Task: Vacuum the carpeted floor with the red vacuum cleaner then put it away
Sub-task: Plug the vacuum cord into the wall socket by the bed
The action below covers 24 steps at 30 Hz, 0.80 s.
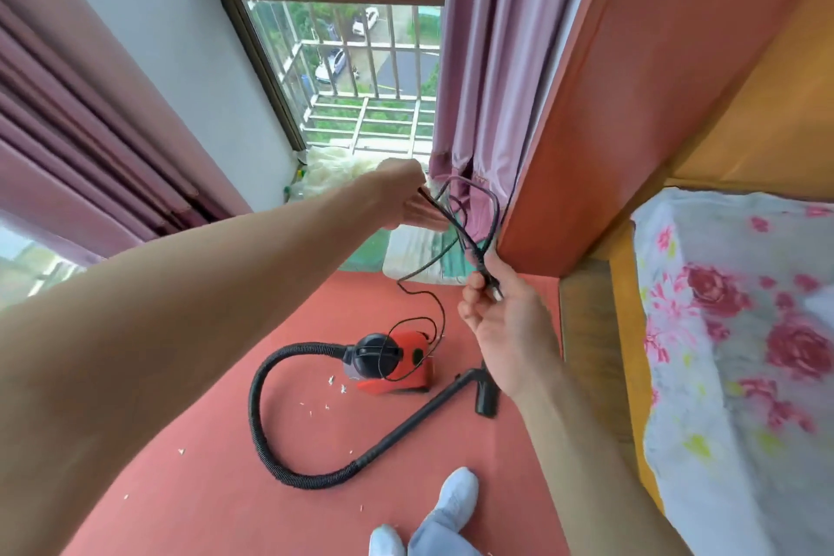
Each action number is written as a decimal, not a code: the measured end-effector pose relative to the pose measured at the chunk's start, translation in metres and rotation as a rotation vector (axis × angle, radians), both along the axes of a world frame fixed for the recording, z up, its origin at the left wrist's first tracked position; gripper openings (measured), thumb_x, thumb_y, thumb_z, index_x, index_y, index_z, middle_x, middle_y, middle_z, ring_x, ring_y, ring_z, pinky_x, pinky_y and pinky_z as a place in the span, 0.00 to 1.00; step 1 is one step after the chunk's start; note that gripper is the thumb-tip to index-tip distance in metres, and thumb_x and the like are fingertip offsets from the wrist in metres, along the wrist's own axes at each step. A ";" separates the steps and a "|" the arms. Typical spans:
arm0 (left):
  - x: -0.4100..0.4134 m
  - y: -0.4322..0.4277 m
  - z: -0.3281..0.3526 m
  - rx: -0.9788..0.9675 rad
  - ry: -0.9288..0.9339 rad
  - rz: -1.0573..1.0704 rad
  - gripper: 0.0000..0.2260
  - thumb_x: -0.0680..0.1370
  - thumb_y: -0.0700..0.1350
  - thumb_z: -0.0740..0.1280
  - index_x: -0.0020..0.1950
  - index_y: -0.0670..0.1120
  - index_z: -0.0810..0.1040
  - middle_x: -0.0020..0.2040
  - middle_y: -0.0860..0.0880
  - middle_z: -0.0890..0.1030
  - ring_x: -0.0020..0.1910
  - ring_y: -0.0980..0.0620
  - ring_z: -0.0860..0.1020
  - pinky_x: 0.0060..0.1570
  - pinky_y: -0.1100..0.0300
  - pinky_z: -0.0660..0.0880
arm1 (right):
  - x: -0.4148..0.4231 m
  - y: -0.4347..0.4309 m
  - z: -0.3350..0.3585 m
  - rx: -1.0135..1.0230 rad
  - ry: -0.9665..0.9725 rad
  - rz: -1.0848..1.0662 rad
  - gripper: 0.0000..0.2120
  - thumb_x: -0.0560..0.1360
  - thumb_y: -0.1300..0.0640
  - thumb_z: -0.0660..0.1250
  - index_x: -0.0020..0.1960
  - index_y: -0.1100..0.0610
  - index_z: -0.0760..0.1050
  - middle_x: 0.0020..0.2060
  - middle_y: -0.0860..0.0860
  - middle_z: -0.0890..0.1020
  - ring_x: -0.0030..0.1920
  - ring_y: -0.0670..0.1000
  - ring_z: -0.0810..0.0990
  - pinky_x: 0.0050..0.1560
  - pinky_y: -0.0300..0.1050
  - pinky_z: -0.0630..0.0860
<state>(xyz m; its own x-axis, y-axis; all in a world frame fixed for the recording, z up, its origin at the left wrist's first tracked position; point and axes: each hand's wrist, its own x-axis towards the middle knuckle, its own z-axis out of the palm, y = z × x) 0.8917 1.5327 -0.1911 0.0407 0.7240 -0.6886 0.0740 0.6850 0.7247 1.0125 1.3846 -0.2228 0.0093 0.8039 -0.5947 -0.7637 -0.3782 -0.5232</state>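
In the head view the person is holding a thin black power cord (451,228) stretched between both hands above the floor. The left hand (401,194), reaching farther out toward the window, is curling its fingers round one bend of the cord. The right hand (501,312), palm up and closer in, is pinching the cord's plug end between thumb and fingers. From the hands the cord is dropping in loose loops to the small red canister vacuum cleaner (399,363), which is sitting on the salmon-red carpet (203,488) below and between the arms, nearer the right hand. Its black ribbed hose (255,402) is curving round to a black rigid wand (428,405) lying diagonally, its nozzle end toward the right wrist. White paper-like scraps (334,380) are lying just beside the canister, so the vacuuming looks not yet done. The right forearm is covering part of the nozzle, the left fingertips are turned away, the plug's prongs are blurred, and no wall socket is showing.
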 end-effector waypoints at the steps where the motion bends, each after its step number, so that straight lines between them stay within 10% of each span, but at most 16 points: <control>1: -0.001 -0.006 0.006 0.007 -0.007 0.017 0.09 0.83 0.33 0.53 0.57 0.34 0.71 0.43 0.35 0.81 0.31 0.40 0.84 0.27 0.52 0.82 | 0.006 -0.001 0.006 0.001 -0.043 -0.021 0.04 0.77 0.58 0.68 0.44 0.58 0.78 0.33 0.50 0.75 0.32 0.46 0.72 0.37 0.39 0.67; 7: 0.003 -0.042 0.034 0.029 -0.237 0.104 0.11 0.82 0.34 0.59 0.40 0.37 0.74 0.27 0.42 0.82 0.23 0.50 0.82 0.25 0.59 0.80 | 0.043 -0.031 0.038 0.097 -0.168 -0.130 0.03 0.77 0.57 0.68 0.46 0.56 0.79 0.30 0.49 0.74 0.31 0.45 0.70 0.36 0.37 0.67; 16: 0.009 -0.072 0.063 -0.026 -0.552 0.297 0.14 0.84 0.39 0.57 0.44 0.33 0.76 0.39 0.40 0.80 0.36 0.46 0.82 0.27 0.54 0.81 | 0.108 -0.062 0.085 0.293 -0.072 -0.273 0.11 0.79 0.47 0.65 0.42 0.52 0.75 0.29 0.44 0.65 0.28 0.42 0.63 0.32 0.32 0.61; 24: 0.054 -0.079 0.044 -0.083 -0.160 0.023 0.08 0.82 0.37 0.60 0.44 0.38 0.73 0.39 0.41 0.77 0.37 0.46 0.80 0.33 0.55 0.83 | 0.151 -0.037 0.084 0.262 0.101 -0.387 0.14 0.77 0.43 0.66 0.45 0.53 0.79 0.32 0.45 0.70 0.32 0.42 0.67 0.34 0.34 0.64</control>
